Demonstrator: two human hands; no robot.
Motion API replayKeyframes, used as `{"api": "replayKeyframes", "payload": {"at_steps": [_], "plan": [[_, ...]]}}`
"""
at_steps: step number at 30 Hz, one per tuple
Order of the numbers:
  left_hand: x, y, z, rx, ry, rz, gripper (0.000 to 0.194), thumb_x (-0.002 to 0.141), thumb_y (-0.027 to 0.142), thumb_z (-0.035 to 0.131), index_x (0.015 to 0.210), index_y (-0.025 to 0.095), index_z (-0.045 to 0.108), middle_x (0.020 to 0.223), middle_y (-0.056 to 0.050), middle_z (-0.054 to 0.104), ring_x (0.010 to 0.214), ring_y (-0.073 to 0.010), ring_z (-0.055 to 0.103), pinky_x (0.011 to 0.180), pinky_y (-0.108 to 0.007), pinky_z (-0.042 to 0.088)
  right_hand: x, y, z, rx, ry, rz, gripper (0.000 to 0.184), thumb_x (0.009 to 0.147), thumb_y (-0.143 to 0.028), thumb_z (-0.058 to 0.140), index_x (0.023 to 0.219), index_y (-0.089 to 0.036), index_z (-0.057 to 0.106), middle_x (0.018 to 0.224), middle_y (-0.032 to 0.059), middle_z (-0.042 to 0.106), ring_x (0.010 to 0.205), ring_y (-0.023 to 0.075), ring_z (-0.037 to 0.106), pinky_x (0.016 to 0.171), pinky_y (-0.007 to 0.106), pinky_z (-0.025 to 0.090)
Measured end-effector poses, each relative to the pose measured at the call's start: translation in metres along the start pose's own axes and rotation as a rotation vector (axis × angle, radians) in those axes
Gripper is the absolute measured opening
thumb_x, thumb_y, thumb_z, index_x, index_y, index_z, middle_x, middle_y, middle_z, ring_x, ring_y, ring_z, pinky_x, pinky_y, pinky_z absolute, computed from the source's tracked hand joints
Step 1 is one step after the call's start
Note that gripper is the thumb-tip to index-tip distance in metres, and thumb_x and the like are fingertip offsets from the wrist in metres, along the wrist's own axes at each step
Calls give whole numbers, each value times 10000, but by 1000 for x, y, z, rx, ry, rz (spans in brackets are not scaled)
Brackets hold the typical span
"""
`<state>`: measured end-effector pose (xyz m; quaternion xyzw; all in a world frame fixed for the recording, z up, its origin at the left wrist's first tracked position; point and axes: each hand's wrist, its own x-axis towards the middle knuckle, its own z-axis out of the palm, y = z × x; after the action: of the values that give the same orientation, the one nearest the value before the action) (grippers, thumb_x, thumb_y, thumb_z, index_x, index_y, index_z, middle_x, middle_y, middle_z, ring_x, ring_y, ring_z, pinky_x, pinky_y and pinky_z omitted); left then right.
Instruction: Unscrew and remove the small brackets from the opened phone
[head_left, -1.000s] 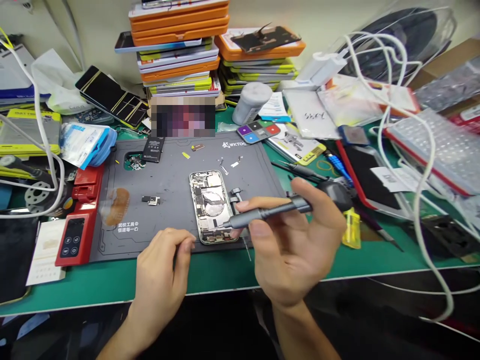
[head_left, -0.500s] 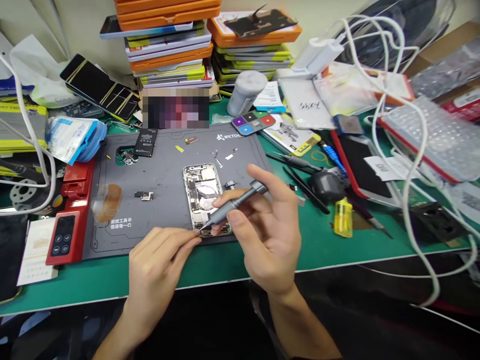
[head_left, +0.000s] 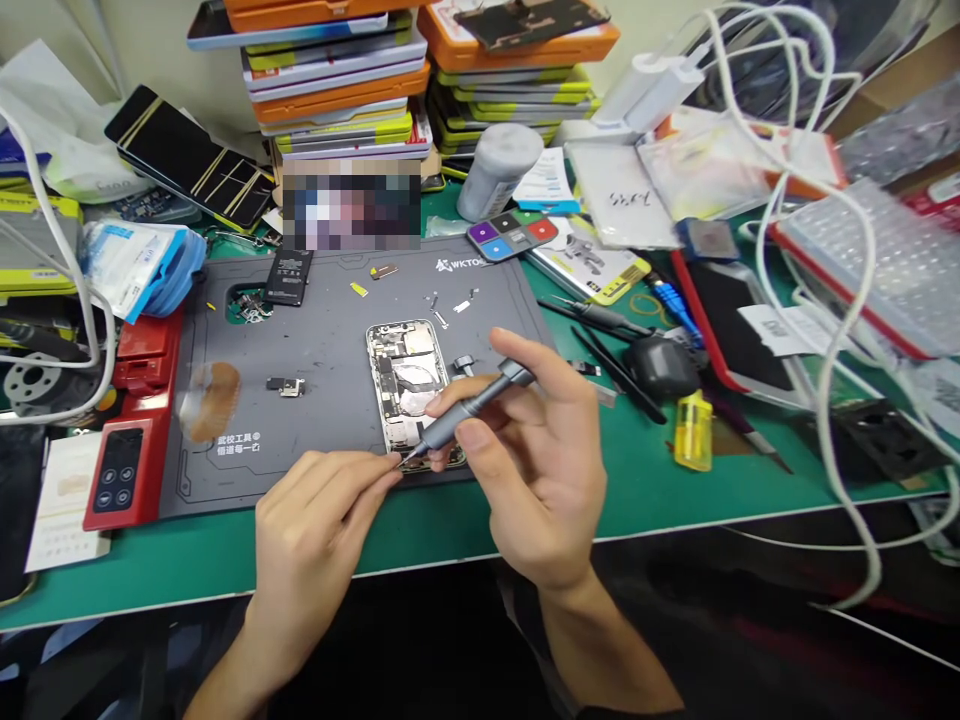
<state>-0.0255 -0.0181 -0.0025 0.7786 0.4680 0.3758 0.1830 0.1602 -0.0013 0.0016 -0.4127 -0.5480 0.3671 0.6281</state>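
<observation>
An opened phone lies on the grey work mat, its inner parts bare. My right hand is wrapped round a slim grey screwdriver, held slanting over the phone's bottom end. The screwdriver tip points down at the phone's lower left corner. There my left hand has its thumb and forefinger pinched together beside the tip; whatever they hold is too small to make out. To the left on the mat lies a small phone part. Near the mat's top edge are a black phone battery and several tiny pieces.
A red device with buttons stands at the mat's left edge. At the right lie black tweezers, a yellow bottle-like piece and looping white cables. Stacked boxes and a grey-white jar stand behind.
My right hand has brought the screwdriver left and down to the phone's lower left corner. My left hand has moved in to meet its tip. Over the last half second both hands barely moved.
</observation>
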Motion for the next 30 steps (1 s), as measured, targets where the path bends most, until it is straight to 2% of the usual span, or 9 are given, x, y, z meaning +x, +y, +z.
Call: {"api": "replayKeyframes", "payload": {"at_steps": [4, 10, 16, 21, 30], "plan": [[1, 0, 0, -15, -5, -11, 146, 1056, 142, 721, 1153, 226, 789, 1077, -3, 848, 944, -148, 776, 871, -299, 608, 1, 0, 0, -3, 1, -6, 512, 1074, -192, 619, 1543, -385, 554, 1088, 26, 787, 694, 158, 693, 541, 313, 663], [0, 1, -2, -63, -34, -29, 228, 1063, 118, 694, 1230, 247, 781, 1122, -14, 842, 972, -160, 770, 875, -313, 607, 2, 0, 0, 9, -1, 14, 513, 1082, -216, 610, 1536, -447, 545, 1133, 27, 808, 693, 193, 730, 552, 361, 695], [0, -1, -2, -80, -39, -44, 198, 1057, 123, 708, 1194, 242, 788, 1114, -5, 845, 977, -153, 772, 886, -307, 600, 2, 1, 0, 19, -13, 10, 536, 1071, -171, 616, 1556, -385, 540, 1122, 16, 795, 712, 146, 716, 593, 304, 702], [0, -1, -2, -78, -32, -42, 173, 1053, 131, 722, 1172, 237, 791, 1105, 0, 847, 970, -147, 774, 880, -297, 599, 2, 0, -1, -51, -24, -4, 525, 1079, -177, 586, 1572, -341, 510, 1117, 36, 797, 705, 153, 716, 567, 315, 699], [0, 0, -2, -69, -37, -38, 159, 1062, 150, 721, 1171, 244, 788, 1096, -4, 851, 959, -156, 779, 863, -318, 609, 2, 0, 0, -26, -41, 0, 528, 1080, -175, 588, 1571, -358, 517, 1096, 34, 786, 679, 157, 707, 559, 327, 700]]}}
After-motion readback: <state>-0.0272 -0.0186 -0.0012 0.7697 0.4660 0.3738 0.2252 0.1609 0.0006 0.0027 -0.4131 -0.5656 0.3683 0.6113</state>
